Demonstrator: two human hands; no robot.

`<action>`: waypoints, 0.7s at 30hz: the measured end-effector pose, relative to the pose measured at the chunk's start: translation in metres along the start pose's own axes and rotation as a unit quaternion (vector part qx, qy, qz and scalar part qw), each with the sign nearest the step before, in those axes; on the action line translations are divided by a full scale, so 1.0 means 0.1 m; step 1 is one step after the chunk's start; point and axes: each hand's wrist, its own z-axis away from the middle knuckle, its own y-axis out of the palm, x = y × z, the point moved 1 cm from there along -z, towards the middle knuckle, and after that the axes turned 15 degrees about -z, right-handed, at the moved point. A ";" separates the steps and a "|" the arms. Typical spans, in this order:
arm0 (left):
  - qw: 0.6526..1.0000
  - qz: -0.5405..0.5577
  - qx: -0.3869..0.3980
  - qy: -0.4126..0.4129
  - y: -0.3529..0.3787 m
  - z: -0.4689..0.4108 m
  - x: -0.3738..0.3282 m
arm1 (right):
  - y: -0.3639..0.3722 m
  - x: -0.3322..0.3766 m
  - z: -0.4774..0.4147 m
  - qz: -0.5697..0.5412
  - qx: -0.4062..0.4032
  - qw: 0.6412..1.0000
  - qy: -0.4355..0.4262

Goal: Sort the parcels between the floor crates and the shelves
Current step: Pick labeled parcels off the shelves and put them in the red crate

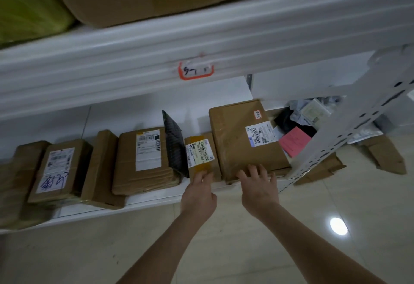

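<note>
White shelf [154,199], tag [195,71] illegible; left hand [198,193] flat on barcoded parcel [200,154], right hand [258,186] splayed on carton [240,140].

High above the right hand [259,185], the beam [156,59] bears an orange-edged tag [195,71], handwritten, perhaps "5-1". The box [244,149] under that hand has a pink sticker [258,114] with scrawled digits I can't make out, and a barcode label [259,133], print too small. Just beyond the left hand [199,194], a second label [200,152] shows barcodes. Far left of it, blue handwriting [52,181] on a white label [58,160].
</note>
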 end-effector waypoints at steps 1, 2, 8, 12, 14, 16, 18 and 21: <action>1.000 0.012 -0.010 -0.013 0.01 0.02 0.03 | -0.02 0.05 -0.02 -0.002 0.005 1.000 0.007; 0.999 0.031 -0.022 -0.027 0.02 0.05 0.05 | -0.03 0.11 -0.03 -0.010 0.008 1.000 0.010; 0.964 0.210 -0.030 -0.159 0.07 0.13 0.18 | 0.05 0.43 -0.06 -0.097 -0.008 0.994 -0.055; 0.944 0.265 0.068 -0.184 0.04 -0.02 0.24 | 0.10 0.49 -0.14 -0.078 0.053 0.994 -0.046; 0.952 0.241 0.056 -0.180 0.03 0.00 0.27 | 0.12 0.48 -0.14 -0.064 0.061 0.995 -0.047; 0.957 0.222 -0.072 -0.175 -0.05 0.11 0.28 | 0.11 0.49 -0.13 -0.079 0.041 0.995 -0.048; 0.946 0.192 -0.208 -0.159 -0.23 0.15 0.32 | 0.05 0.54 -0.14 -0.109 0.003 0.993 -0.049; 0.930 0.148 -0.282 -0.184 -0.49 -0.04 0.49 | -0.05 0.66 -0.18 -0.169 -0.040 0.983 -0.057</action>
